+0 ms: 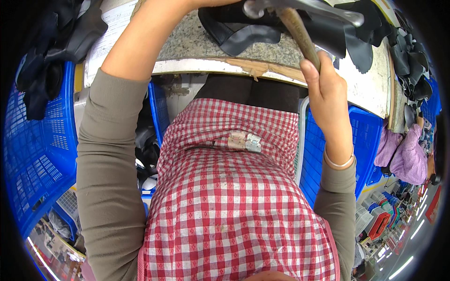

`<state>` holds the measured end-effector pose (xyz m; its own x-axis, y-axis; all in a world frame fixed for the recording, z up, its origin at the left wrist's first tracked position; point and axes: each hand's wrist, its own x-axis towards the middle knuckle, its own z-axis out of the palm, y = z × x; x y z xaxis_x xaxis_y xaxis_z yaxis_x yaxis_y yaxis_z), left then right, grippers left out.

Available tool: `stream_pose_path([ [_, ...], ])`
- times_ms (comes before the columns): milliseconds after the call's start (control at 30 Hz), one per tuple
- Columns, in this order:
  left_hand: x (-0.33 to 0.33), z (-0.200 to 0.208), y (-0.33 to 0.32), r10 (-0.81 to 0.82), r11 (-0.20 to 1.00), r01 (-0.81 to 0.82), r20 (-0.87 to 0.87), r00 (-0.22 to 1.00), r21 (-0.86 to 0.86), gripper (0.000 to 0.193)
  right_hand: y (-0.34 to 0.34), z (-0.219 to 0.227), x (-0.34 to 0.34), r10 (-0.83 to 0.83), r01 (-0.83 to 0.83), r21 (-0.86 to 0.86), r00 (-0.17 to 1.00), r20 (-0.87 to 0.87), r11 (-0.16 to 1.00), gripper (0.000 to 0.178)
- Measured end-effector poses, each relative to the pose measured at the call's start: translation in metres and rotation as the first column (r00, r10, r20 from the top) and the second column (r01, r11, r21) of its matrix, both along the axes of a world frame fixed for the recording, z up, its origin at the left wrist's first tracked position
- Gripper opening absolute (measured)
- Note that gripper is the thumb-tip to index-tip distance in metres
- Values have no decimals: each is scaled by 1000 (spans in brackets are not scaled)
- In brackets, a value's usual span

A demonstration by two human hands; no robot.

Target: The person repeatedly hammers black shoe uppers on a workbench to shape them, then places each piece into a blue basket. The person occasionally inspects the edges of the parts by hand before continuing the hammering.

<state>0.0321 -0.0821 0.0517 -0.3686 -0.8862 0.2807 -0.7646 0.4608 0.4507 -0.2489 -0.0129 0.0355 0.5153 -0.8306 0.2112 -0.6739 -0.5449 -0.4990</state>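
My right hand [326, 89] is closed round the wooden handle of a hammer [300, 37], whose shiny metal head lies across the top of the view. Below the hammer head, black leather pieces [253, 40] with curved edges rest on a speckled stone slab [180, 44]. My left hand [211, 2] reaches over the slab beside the leather. Only a sliver of it shows at the upper edge, and its fingers are out of sight.
Blue plastic baskets stand left [40, 154] and right [363, 136] of me. More black leather pieces are heaped at the left [77, 35] and right [410, 65]. A printed sheet [112, 33] lies on the worktable [370, 93]. A person in a checked sleeve [410, 157] works at far right.
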Motion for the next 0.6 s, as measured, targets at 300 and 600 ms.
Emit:
stream_pose_path([
  [300,9,2,-1,36,995,-30,-62,997,96,28,-11,-9,1,75,-75,-1,996,-57,997,34],
  [600,10,-8,-5,22,999,-19,-70,997,51,27,-16,-16,-9,29,-31,-76,999,-27,997,40],
])
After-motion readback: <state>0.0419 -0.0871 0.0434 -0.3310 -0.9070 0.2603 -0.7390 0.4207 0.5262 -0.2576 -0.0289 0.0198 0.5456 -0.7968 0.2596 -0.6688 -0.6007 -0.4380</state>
